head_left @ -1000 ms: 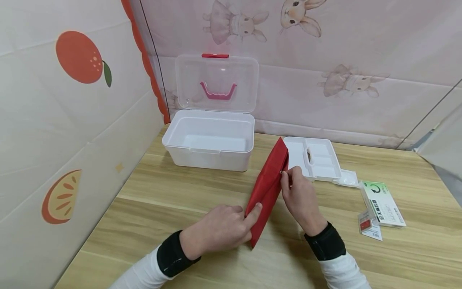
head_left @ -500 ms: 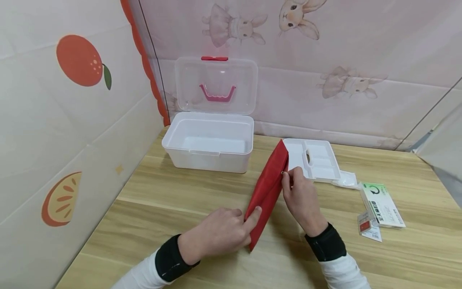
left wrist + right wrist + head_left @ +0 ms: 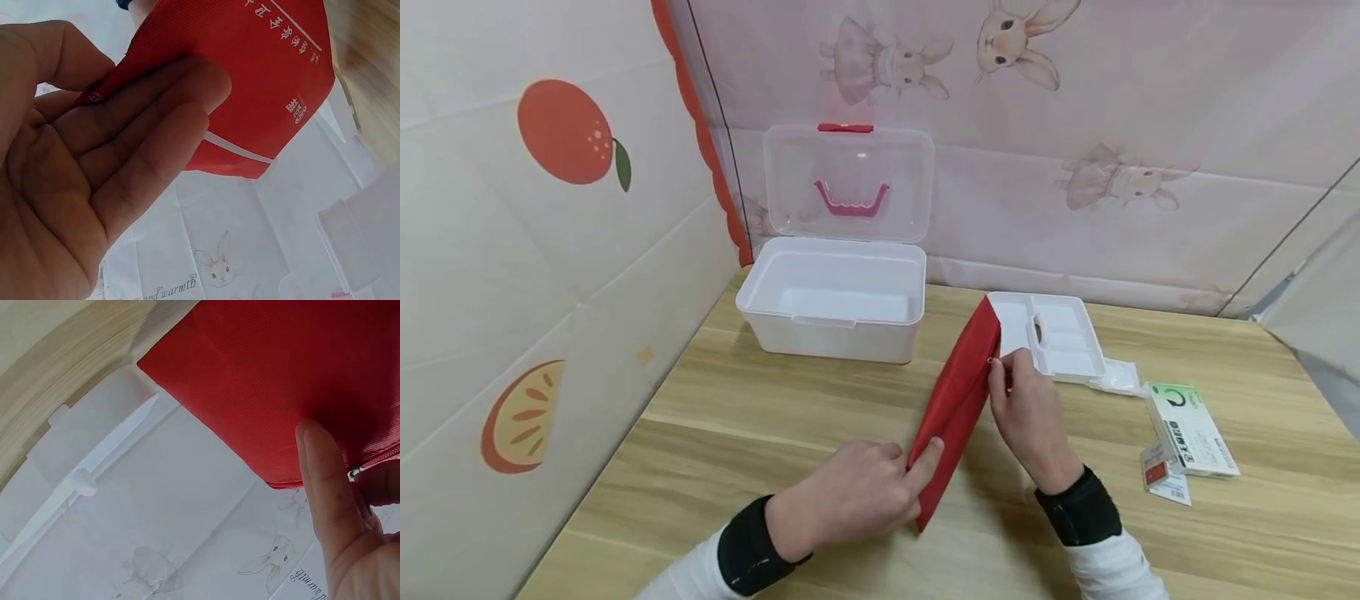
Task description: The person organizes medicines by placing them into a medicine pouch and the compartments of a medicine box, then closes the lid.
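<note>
A flat red zippered pouch [image 3: 953,396] stands on edge over the middle of the table, slanting away from me. My left hand [image 3: 853,493] grips its near end between thumb and fingers. In the left wrist view white lettering runs across the pouch [image 3: 262,81], and the fingers lie along that side. Near the far end, my right hand [image 3: 1033,412] pinches the zipper pull [image 3: 354,472] at the pouch's top edge. The right wrist view shows the zipper's teeth beside the thumb and one finger straight against the red fabric. The pouch's inside is hidden.
Behind on the left stands a white plastic box [image 3: 835,333], its clear lid [image 3: 850,158] raised. A white divided tray [image 3: 1067,321] lies beyond the pouch. To the right are a small white packet [image 3: 1117,377], a green-and-white box [image 3: 1198,433] and a small card-backed item [image 3: 1165,479].
The head view has shifted slightly, so the scene sits a little lower. Both hands keep the same hold on the pouch and zipper pull, with barely any movement.
</note>
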A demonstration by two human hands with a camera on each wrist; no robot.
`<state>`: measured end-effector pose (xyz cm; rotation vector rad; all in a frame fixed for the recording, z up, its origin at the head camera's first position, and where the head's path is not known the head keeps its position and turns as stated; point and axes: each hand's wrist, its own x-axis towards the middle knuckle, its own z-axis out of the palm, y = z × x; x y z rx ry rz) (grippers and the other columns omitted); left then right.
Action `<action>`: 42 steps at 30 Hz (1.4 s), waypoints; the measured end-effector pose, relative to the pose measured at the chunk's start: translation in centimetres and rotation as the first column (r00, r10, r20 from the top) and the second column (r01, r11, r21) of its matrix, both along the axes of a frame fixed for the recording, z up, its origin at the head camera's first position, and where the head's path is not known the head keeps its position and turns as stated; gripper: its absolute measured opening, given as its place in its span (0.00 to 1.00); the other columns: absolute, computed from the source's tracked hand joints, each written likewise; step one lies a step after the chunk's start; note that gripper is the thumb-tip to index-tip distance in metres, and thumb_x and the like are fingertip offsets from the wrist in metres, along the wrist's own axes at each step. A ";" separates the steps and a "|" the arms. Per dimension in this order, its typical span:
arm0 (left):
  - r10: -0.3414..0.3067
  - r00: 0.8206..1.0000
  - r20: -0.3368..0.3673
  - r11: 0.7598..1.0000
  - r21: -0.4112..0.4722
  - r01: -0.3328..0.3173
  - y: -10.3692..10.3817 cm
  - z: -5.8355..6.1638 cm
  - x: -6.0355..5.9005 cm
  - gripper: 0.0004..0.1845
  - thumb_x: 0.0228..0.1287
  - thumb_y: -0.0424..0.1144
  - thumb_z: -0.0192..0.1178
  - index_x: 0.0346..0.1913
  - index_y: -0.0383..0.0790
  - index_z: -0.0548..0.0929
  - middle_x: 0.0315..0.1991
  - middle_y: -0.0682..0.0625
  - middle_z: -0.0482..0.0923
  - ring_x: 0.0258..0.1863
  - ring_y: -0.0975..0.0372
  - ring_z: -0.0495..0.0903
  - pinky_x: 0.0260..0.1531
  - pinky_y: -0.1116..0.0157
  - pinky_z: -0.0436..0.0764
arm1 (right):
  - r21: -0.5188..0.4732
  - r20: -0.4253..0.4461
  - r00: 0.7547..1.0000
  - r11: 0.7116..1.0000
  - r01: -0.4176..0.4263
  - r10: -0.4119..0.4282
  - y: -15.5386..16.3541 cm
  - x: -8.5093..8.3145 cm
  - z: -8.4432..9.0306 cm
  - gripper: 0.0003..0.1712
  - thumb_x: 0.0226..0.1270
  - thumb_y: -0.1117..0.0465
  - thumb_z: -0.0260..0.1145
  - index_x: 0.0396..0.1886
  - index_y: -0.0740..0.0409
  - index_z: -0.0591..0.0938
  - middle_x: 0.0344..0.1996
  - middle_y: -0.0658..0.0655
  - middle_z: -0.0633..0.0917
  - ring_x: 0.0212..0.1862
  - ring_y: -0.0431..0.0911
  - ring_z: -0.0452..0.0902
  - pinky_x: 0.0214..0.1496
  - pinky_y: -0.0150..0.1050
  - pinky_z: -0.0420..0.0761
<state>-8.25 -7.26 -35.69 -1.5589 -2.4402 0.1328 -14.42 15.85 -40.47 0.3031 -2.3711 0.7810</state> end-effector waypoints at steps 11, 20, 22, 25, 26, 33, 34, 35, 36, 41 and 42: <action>-0.004 1.000 -0.004 1.000 0.000 0.004 0.0 0.2 0.3 0.28 0.64 0.48 0.67 0.61 0.34 0.79 0.27 0.53 0.85 0.21 0.67 0.77 0.23 0.78 0.75 | -0.006 -0.005 1.000 1.000 0.012 -0.012 0.2 0.0 0.1 0.05 0.69 0.72 0.61 0.35 0.66 0.73 0.22 0.62 0.82 0.21 0.46 0.78 0.23 0.38 0.80; -0.004 1.000 -0.018 1.000 -0.009 0.004 -0.2 0.5 0.7 0.28 0.64 0.49 0.66 0.61 0.34 0.79 0.27 0.52 0.84 0.21 0.67 0.76 0.23 0.77 0.74 | -0.012 -0.011 1.000 1.000 0.009 -0.009 0.2 0.0 0.2 0.05 0.69 0.72 0.62 0.35 0.66 0.73 0.23 0.61 0.83 0.22 0.46 0.79 0.24 0.40 0.80; -0.003 1.000 -0.019 1.000 -0.007 0.002 -0.2 0.5 0.7 0.28 0.64 0.49 0.66 0.60 0.34 0.79 0.28 0.52 0.85 0.21 0.67 0.76 0.23 0.78 0.74 | -0.010 -0.004 1.000 1.000 0.004 -0.004 0.2 0.0 0.2 0.05 0.69 0.71 0.61 0.35 0.66 0.73 0.23 0.61 0.82 0.22 0.46 0.78 0.24 0.39 0.80; -0.004 1.000 -0.025 1.000 -0.008 0.003 -0.3 0.6 0.8 0.28 0.64 0.49 0.66 0.61 0.34 0.79 0.29 0.52 0.85 0.21 0.67 0.76 0.24 0.77 0.76 | -0.018 -0.007 1.000 1.000 0.002 -0.003 0.3 0.1 0.4 0.04 0.69 0.72 0.61 0.35 0.67 0.73 0.23 0.62 0.82 0.22 0.46 0.77 0.23 0.39 0.80; -0.005 1.000 -0.027 1.000 -0.007 0.005 -0.2 0.6 0.8 0.28 0.64 0.49 0.67 0.61 0.34 0.79 0.29 0.52 0.85 0.22 0.67 0.76 0.24 0.77 0.76 | -0.023 -0.011 1.000 1.000 0.005 -0.005 0.4 0.1 0.5 0.04 0.69 0.73 0.61 0.35 0.67 0.73 0.23 0.62 0.82 0.22 0.46 0.77 0.23 0.40 0.80; -0.008 0.999 -0.044 1.000 -0.003 0.008 -0.2 0.9 0.9 0.29 0.63 0.50 0.67 0.61 0.34 0.79 0.29 0.52 0.85 0.22 0.67 0.78 0.25 0.76 0.77 | -0.029 -0.016 1.000 1.000 0.009 -0.009 0.7 0.1 0.8 0.04 0.70 0.71 0.61 0.35 0.67 0.73 0.24 0.62 0.83 0.23 0.48 0.80 0.24 0.41 0.81; -0.008 0.999 -0.040 1.000 0.000 0.008 -0.2 0.9 0.9 0.28 0.63 0.49 0.67 0.61 0.34 0.79 0.29 0.52 0.85 0.22 0.67 0.77 0.25 0.77 0.77 | -0.028 -0.012 1.000 1.000 0.006 -0.007 0.7 0.1 0.8 0.04 0.70 0.71 0.61 0.36 0.66 0.73 0.24 0.62 0.83 0.23 0.48 0.80 0.24 0.41 0.81; -0.008 0.999 -0.033 1.000 0.006 0.008 -0.2 0.9 0.9 0.28 0.63 0.49 0.67 0.60 0.34 0.79 0.28 0.53 0.85 0.22 0.67 0.77 0.25 0.77 0.76 | -0.029 -0.011 1.000 1.000 0.003 -0.004 0.7 0.1 0.8 0.05 0.70 0.70 0.61 0.36 0.66 0.73 0.24 0.62 0.83 0.24 0.48 0.80 0.24 0.41 0.81; -0.008 1.000 -0.030 1.000 0.011 0.008 -0.3 0.9 0.9 0.28 0.63 0.49 0.68 0.60 0.34 0.79 0.28 0.53 0.85 0.22 0.67 0.76 0.24 0.77 0.76 | -0.030 -0.011 1.000 1.000 0.001 -0.001 0.7 0.1 0.8 0.05 0.70 0.70 0.61 0.36 0.66 0.73 0.24 0.62 0.83 0.24 0.48 0.80 0.24 0.41 0.82; -0.003 0.999 -0.035 0.998 0.069 0.006 -0.7 0.7 0.6 0.29 0.60 0.48 0.69 0.59 0.33 0.80 0.26 0.53 0.84 0.21 0.67 0.76 0.25 0.77 0.76 | -0.051 -0.027 1.000 0.999 -0.003 0.002 1.0 0.2 1.0 0.05 0.69 0.71 0.62 0.37 0.67 0.73 0.26 0.63 0.84 0.24 0.49 0.81 0.26 0.44 0.84; -0.001 0.999 -0.042 0.997 0.083 0.005 -0.8 0.7 0.6 0.29 0.60 0.48 0.70 0.59 0.33 0.80 0.26 0.53 0.84 0.21 0.67 0.76 0.25 0.77 0.76 | -0.055 -0.027 1.000 0.998 -0.004 0.003 1.0 0.2 1.0 0.05 0.69 0.70 0.62 0.37 0.67 0.73 0.26 0.64 0.84 0.25 0.50 0.81 0.26 0.44 0.84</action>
